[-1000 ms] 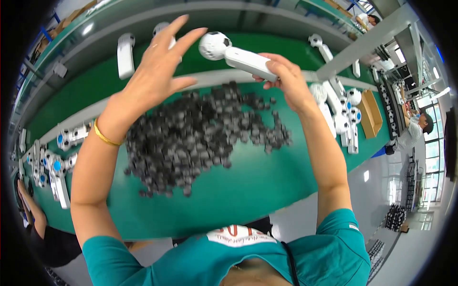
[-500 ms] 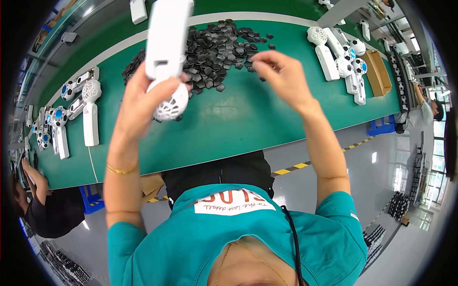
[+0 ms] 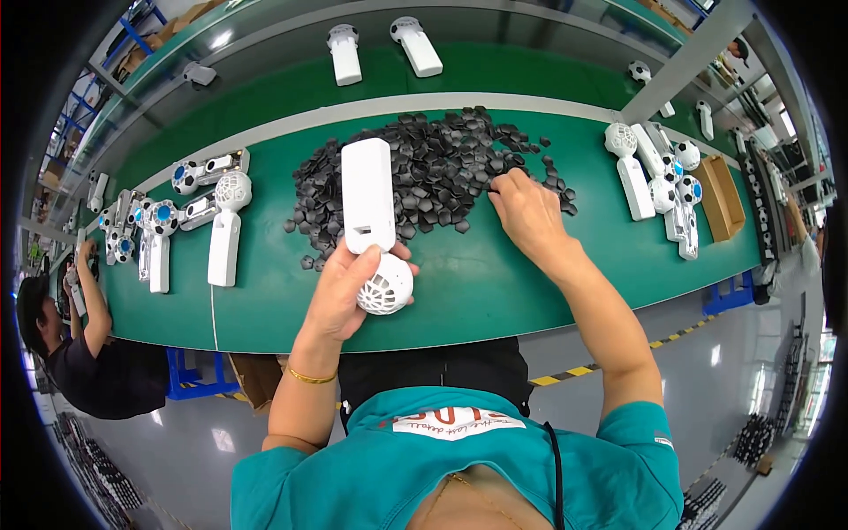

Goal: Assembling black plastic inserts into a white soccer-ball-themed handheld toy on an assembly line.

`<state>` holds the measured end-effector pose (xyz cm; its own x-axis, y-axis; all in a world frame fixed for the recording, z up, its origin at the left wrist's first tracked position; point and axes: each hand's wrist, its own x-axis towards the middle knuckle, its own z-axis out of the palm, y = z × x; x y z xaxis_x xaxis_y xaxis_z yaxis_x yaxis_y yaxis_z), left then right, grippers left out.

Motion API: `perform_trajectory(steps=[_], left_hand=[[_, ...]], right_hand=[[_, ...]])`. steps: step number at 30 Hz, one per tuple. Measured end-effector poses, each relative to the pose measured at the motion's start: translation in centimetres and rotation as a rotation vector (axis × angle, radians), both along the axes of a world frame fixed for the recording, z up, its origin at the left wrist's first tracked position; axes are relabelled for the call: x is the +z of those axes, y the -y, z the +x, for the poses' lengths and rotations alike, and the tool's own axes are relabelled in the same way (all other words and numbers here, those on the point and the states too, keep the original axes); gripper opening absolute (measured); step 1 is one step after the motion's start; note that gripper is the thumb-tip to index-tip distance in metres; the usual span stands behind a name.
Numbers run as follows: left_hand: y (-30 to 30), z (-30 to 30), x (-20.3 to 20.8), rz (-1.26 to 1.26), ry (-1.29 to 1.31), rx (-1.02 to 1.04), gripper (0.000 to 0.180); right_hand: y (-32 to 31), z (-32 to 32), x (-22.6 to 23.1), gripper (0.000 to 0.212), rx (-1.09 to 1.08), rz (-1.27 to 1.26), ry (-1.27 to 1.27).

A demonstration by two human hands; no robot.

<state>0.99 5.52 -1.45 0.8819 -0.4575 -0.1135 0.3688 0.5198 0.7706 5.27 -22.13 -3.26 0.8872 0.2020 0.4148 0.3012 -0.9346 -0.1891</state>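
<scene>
My left hand (image 3: 340, 290) grips a white handheld device (image 3: 367, 190) at the neck, between its long rectangular body and a round lattice ball head (image 3: 386, 284). The body points away from me and the ball head sits nearest me. My right hand (image 3: 532, 215) is at the right part of a spread pile of small black pentagon-shaped pieces (image 3: 424, 168). Its fingers are bent and pressed together near the tabletop; whatever lies between the fingertips is hidden.
Similar white devices with lattice or black-and-white ball heads lie at the left (image 3: 225, 247) and right (image 3: 632, 187) of the green table (image 3: 477, 300). An open cardboard box (image 3: 723, 199) stands at far right. Two devices rest on the shelf (image 3: 495, 71) behind. Another person (image 3: 97, 362) works at far left.
My left hand has brought the white device down and nearer to me, clear of the pile's left part. My right hand's fingers have closed at the pieces. The view has shifted.
</scene>
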Motion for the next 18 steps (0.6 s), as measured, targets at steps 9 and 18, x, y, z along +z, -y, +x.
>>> perform_trajectory(steps=[9,18], left_hand=[[-0.1,0.5,0.2,-0.031,-0.024,-0.034,0.034],[1.0,-0.7,0.4,-0.083,-0.113,0.041,0.027]], right_hand=[[0.0,1.3,0.3,0.005,0.140,-0.299,-0.006],[0.3,-0.9,1.2,0.009,0.190,-0.038,0.050]])
